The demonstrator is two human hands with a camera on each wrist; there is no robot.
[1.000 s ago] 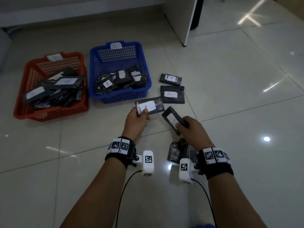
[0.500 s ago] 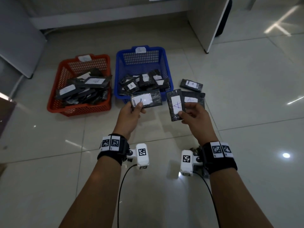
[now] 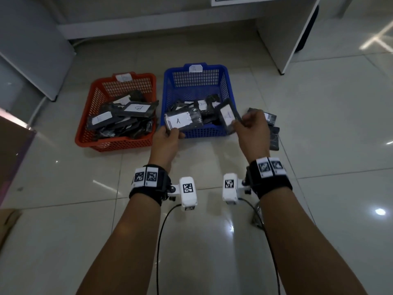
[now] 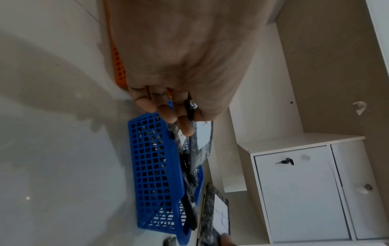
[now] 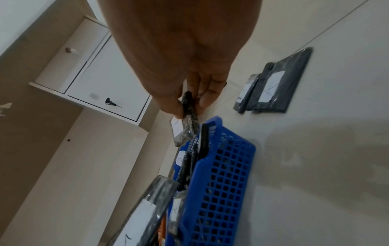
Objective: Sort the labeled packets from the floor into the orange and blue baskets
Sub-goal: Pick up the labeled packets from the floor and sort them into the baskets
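Observation:
My left hand (image 3: 170,135) pinches a black packet (image 3: 183,121) with a white label marked A, held over the near left corner of the blue basket (image 3: 196,84). My right hand (image 3: 251,126) pinches a second labelled black packet (image 3: 228,117) over the basket's near right corner. The left wrist view shows the fingers (image 4: 168,114) gripping the packet's edge above the blue basket (image 4: 153,166). In the right wrist view, thumb and fingers (image 5: 202,98) clamp the other packet (image 5: 185,129). The orange basket (image 3: 119,143) at left holds several packets.
Two more black packets (image 3: 274,130) lie on the tiled floor right of the blue basket, partly behind my right hand; they show as packets (image 5: 271,84) in the right wrist view. A white cabinet (image 3: 293,28) stands behind. A brown box edge (image 3: 12,150) sits at left.
Both hands have moved forward with their packets, from above the floor in front of the baskets to over the blue basket's near edge. The view has tilted up.

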